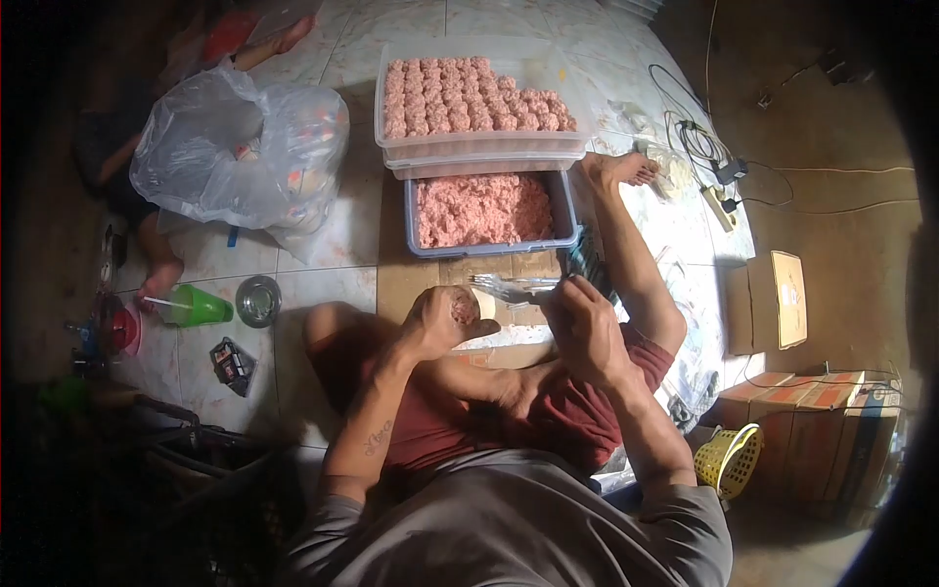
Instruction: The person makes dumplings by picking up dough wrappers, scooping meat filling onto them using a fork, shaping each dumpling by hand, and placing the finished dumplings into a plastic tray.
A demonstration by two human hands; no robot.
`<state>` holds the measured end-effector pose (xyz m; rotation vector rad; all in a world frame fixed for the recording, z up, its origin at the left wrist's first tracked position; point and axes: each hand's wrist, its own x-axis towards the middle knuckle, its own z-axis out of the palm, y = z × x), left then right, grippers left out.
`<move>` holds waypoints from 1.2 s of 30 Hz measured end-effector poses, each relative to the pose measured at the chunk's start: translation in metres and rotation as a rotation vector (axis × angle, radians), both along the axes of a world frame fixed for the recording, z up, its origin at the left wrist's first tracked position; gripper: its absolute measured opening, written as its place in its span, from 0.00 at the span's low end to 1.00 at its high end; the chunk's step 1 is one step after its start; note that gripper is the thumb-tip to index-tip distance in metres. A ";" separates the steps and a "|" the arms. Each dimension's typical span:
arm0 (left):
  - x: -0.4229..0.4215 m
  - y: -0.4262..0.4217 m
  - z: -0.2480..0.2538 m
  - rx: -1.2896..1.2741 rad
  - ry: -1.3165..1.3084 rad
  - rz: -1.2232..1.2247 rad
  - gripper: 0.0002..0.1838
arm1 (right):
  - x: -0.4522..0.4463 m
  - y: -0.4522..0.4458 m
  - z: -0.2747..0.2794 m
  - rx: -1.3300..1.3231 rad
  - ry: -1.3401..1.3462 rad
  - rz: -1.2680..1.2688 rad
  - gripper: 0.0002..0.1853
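My left hand is curled around a small lump of minced meat, which shows between the thumb and fingers. In my right hand, the fingers are closed on a shiny metal utensil that looks like a fork, its far end pointing left toward my other hand. Just beyond both hands stands a blue-grey tub with loose minced meat in it. Behind it, stacked clear plastic trays carry rows of meat balls. A pale round thing is partly hidden behind my left hand.
A large plastic bag stands to the left, with another person's leg beside it. Nearby are a green cup, a glass ashtray-like dish and a dark pack. Cables, cardboard boxes and a yellow basket lie right.
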<state>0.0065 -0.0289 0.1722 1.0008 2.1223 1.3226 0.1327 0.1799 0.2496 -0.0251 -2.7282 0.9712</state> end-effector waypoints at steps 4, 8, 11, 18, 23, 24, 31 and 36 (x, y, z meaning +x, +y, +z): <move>0.006 -0.002 -0.002 0.311 -0.306 -0.003 0.20 | 0.000 -0.008 -0.002 -0.211 0.049 0.018 0.07; 0.002 -0.005 -0.023 0.206 -0.273 -0.071 0.19 | 0.007 -0.018 -0.008 -0.259 -0.020 -0.004 0.06; 0.008 0.008 -0.038 0.268 0.177 0.212 0.19 | 0.011 -0.022 -0.011 -0.166 -0.069 0.010 0.05; 0.003 0.003 -0.024 0.416 0.027 0.037 0.17 | 0.014 -0.028 -0.012 -0.351 -0.036 -0.161 0.04; 0.014 0.010 -0.012 0.277 0.035 0.284 0.15 | 0.018 -0.030 -0.010 -0.431 -0.093 -0.236 0.01; 0.015 0.007 -0.013 0.432 0.016 0.260 0.15 | 0.019 -0.030 -0.006 -0.366 -0.075 -0.230 0.02; 0.018 0.015 -0.034 0.151 -0.202 0.314 0.14 | 0.012 -0.033 -0.012 -0.280 -0.078 -0.145 0.04; 0.008 0.002 -0.017 0.373 -0.071 0.209 0.14 | 0.010 -0.032 -0.006 -0.285 -0.095 -0.180 0.03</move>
